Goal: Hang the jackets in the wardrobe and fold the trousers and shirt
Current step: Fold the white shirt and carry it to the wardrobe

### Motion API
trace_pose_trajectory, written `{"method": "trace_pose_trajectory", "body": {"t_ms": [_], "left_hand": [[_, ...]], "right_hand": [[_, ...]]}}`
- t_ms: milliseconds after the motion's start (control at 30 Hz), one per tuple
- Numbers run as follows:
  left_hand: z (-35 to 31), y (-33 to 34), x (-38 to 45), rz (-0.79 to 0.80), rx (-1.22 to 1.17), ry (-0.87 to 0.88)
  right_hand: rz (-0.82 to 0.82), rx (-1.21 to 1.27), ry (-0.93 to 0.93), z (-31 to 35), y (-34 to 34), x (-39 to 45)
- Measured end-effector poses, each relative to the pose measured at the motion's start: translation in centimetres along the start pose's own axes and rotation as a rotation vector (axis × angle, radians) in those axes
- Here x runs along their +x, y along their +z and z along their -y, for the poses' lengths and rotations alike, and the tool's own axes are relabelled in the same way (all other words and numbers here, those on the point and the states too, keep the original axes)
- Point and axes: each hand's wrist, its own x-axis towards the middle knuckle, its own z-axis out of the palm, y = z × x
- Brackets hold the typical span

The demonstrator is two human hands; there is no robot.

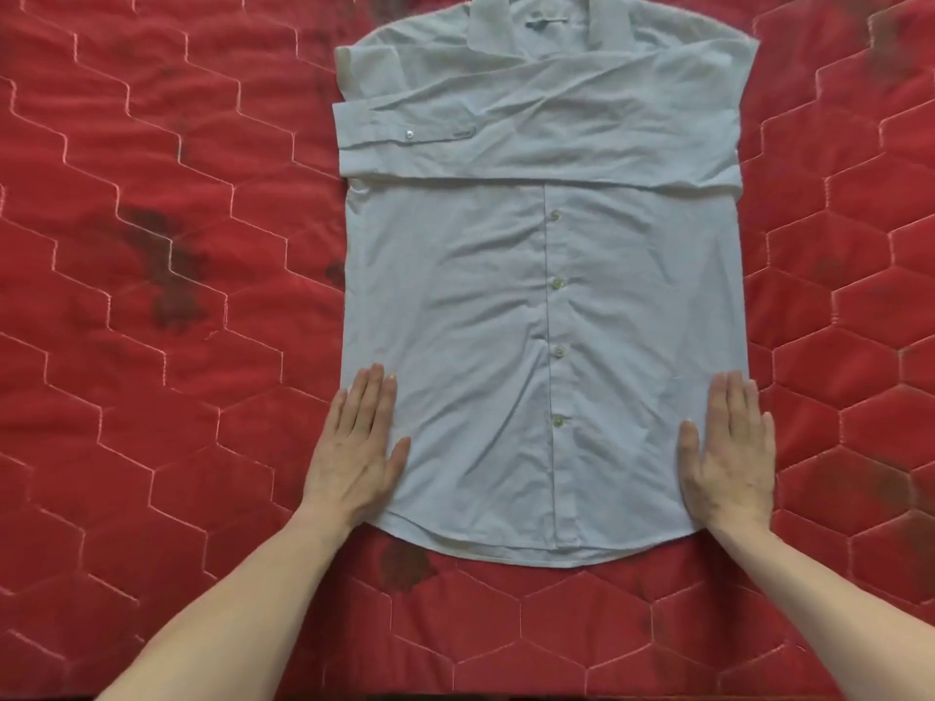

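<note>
Lying flat, front up and buttoned, on a red quilted bed cover (pixel 152 296): a pale blue shirt (pixel 506 321), collar (pixel 551 17) pointing toward the far edge, curved hem toward the near edge. Spreading roughly through the middle of the bed as seen, slightly toward the right edge. Crossing the chest: both sleeves folded inward, the upper one ending in a buttoned cuff (pixel 374 136) at the shirt's left side. Running down the placket: a row of small pale buttons (pixel 557 283).

Pressing down on the lower left side of the shirt, near the hem: the left hand (pixel 356 447), palm flat, fingers (pixel 377 392) straight and held together, thumb spreading out onto the cloth, outer edge partly resting on the cover. Mirroring it on the lower right side: the right hand (pixel 731 447), also flat, fingers straight and close together, gripping nothing.

Marking the cover: pale hexagonal stitching and several dark stains (pixel 167 265), one showing just below the hem.
</note>
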Motion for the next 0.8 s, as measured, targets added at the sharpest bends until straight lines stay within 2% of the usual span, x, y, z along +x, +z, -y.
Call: {"method": "trace_pose_trajectory", "body": {"t_ms": [133,300,400,567,667,800], "left_hand": [[-0.9,1.1,-3.8,0.038,0.030,0.166],[0.4,0.6,-4.9,0.118,0.083,0.392],[1.0,-0.6,-4.6,0.162,0.100,0.477],[-0.2,-2.1,-4.7,0.227,0.138,0.469],[-1.1,-2.7,-4.7,0.226,0.193,0.430],[-1.7,-2.8,-4.7,0.128,0.217,0.414]], "right_hand": [[0.034,-0.079,-0.077,-0.8,0.1,-1.1],[0.062,-0.255,-0.547,-4.3,-0.4,-2.9],[0.157,-0.309,-0.697,-5.8,-2.0,-2.8],[0.285,-0.374,-0.884,-6.3,-5.3,-2.0],[0.261,-0.423,-0.889,-4.6,-6.0,-1.8],[0.170,-0.454,-0.952,-3.6,-6.3,-2.4]]}}
